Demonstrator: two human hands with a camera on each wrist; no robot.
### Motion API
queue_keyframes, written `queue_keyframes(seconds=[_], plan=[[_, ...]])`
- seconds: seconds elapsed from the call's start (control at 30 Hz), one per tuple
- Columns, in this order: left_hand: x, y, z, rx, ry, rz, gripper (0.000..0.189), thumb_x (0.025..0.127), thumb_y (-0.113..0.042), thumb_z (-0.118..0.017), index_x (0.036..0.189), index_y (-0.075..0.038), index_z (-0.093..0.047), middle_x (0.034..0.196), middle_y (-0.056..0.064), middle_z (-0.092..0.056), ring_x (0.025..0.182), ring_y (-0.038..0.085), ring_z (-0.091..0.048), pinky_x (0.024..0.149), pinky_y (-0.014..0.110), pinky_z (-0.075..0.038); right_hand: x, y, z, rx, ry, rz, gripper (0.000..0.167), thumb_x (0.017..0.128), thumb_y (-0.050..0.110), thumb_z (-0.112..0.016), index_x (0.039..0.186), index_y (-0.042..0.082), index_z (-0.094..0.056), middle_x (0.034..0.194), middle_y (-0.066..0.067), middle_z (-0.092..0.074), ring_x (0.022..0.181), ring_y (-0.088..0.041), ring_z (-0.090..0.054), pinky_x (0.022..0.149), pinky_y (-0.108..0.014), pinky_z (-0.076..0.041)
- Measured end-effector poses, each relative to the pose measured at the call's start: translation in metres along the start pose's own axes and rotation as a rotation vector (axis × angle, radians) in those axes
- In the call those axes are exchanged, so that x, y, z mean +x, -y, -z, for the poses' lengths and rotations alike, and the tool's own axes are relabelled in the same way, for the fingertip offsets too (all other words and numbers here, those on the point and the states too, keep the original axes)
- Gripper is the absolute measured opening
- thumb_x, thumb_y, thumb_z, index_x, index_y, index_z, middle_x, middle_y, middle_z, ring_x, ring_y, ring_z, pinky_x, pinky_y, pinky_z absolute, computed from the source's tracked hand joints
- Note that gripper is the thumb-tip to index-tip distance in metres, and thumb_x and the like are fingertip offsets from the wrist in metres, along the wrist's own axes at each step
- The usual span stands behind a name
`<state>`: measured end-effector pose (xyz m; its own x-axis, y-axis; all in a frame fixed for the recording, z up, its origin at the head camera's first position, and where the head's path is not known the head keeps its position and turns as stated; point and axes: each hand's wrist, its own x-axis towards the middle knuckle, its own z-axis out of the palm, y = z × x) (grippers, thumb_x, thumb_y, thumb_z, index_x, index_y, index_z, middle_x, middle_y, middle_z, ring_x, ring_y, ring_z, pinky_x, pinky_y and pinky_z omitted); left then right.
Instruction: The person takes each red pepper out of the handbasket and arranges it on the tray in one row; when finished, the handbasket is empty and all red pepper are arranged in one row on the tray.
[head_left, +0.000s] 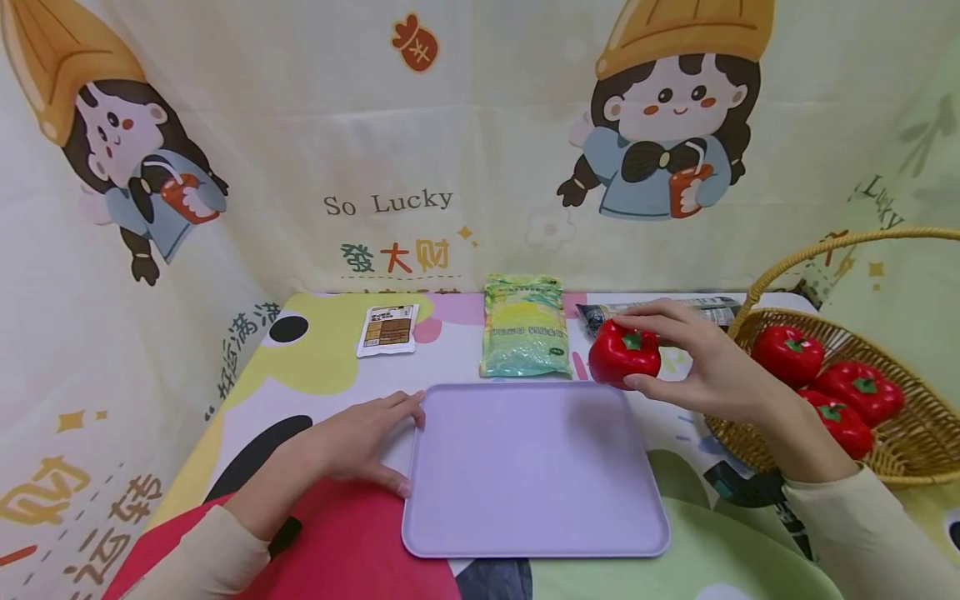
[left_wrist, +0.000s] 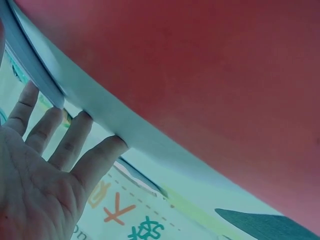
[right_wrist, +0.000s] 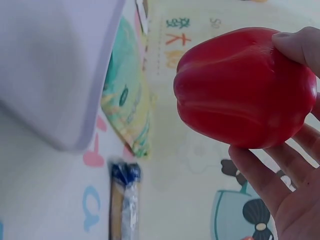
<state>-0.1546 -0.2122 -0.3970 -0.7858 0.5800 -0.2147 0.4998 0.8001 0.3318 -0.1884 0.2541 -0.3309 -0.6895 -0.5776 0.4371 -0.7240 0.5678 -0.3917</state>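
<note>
A red bell pepper (head_left: 624, 355) with a green stem is gripped between the thumb and fingers of my right hand (head_left: 693, 358). It is held above the tray's far right corner, and its glossy side fills much of the right wrist view (right_wrist: 245, 87). The light purple tray (head_left: 532, 471) lies flat on the table. My left hand (head_left: 360, 442) rests at the tray's left side, fingertips at the far corner and thumb against the edge. In the left wrist view its fingers (left_wrist: 70, 142) look nearly straight. On the right, a wicker basket (head_left: 937, 400) contains several red bell peppers (head_left: 862, 392).
Behind the tray lie a green and yellow bag (head_left: 527, 329) and, farther left, a small white and brown packet (head_left: 387, 330). A long clear-wrapped package (head_left: 708, 310) lies behind my right hand. The basket's tall handle (head_left: 847, 242) arches upward. Printed cloth hangs around the table.
</note>
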Motion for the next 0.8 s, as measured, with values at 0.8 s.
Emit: queue_keyframes(seconds=[0.8], plan=[[0.001, 0.001, 0.0, 0.001, -0.001, -0.003, 0.077, 0.069, -0.069, -0.084, 0.127, -0.029, -0.054, 0.153, 0.002, -0.045, 0.126, 0.022, -0.053, 0.103, 0.045, -0.049, 0.035, 0.013, -0.05, 0.211, 0.084, 0.074, 0.079, 0.074, 0.02, -0.093, 0.144, 0.017, -0.058, 0.147, -0.004, -0.054, 0.133, -0.025, -0.051, 0.083, -0.033, -0.06]])
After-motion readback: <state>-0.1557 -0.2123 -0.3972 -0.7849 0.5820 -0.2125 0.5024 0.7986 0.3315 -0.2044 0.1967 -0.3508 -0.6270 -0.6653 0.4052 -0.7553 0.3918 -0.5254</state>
